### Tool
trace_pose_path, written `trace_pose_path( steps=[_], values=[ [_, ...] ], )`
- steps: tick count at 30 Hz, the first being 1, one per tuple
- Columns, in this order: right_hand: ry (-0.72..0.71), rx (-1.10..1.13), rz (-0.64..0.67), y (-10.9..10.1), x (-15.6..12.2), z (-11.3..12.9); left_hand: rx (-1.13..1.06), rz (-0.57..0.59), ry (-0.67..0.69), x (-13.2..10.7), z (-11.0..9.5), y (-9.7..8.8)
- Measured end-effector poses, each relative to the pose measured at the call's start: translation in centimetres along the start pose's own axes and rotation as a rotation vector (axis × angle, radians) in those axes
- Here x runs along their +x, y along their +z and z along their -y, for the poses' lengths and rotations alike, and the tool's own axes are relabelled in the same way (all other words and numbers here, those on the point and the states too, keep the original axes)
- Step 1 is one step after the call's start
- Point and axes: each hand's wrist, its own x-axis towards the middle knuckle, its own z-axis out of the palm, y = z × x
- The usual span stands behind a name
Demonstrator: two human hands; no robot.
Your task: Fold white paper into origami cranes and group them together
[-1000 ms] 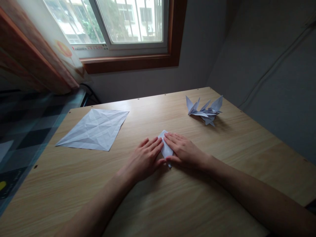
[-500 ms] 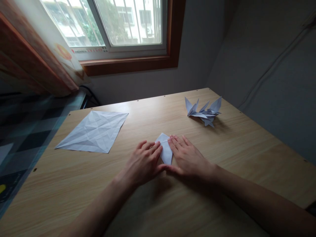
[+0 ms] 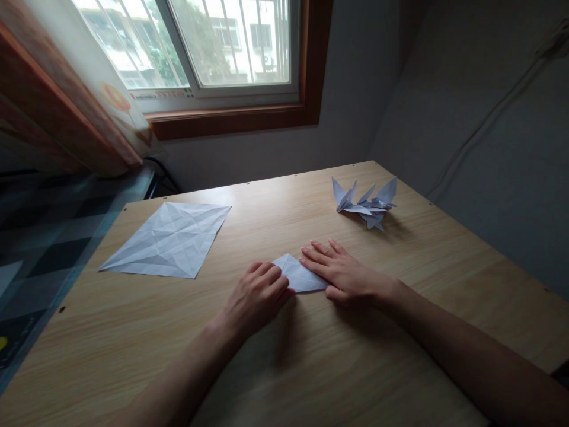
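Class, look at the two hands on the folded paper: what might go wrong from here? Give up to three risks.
1. The right hand lies flat on one side of the folded paper, the left hand is curled at the other; an uneven pull might skew or tear it.
2. The left hand hides part of the paper's edge, so a misalignment could go unseen.
3. The creased sheet lies loose near the table's left edge; a knock might slide it off.
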Motion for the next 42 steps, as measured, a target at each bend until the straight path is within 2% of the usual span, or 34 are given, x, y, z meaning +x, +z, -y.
trace_pose_path(
  steps=[3,8,10,13,19,24,28,30,35,42],
  values=[
    [-0.053,-0.073,-0.133,0.5,0.2,0.4,-0.051,0.062,-0.053,-0.1,0.3,0.3],
    [-0.178,-0.253,-0.575,1.1,0.6,1.0,-0.053,0.134,-0.13,-0.3,0.5,0.8],
    [-0.259,-0.271,-0.633,1.2,0.8,1.3,-0.056,0.181,-0.124,-0.4,0.6,1.1],
    [-0.331,-0.239,-0.548,1.5,1.0,2.1,-0.049,0.28,-0.122,-0.4,0.8,1.3],
    [-0.23,-0.215,-0.398,1.4,1.0,3.6,-0.055,0.399,-0.193,-0.2,0.8,1.0],
    [-0.113,-0.232,-0.306,1.2,0.2,4.9,-0.063,0.399,-0.194,-0.2,1.0,0.7],
    [0.085,-0.454,-0.343,2.2,-0.5,6.8,-0.08,0.425,-0.213,-0.1,1.0,0.5],
    [0.14,-0.542,-0.348,2.6,-0.6,7.6,-0.085,0.437,-0.217,-0.1,1.1,0.4],
    [0.151,-0.646,-0.313,2.8,-0.7,8.4,-0.084,0.444,-0.212,-0.2,1.3,0.4],
    [0.158,-0.666,-0.22,3.0,-1.2,9.1,-0.05,0.438,-0.244,-1.0,2.3,0.3]
  ],
)
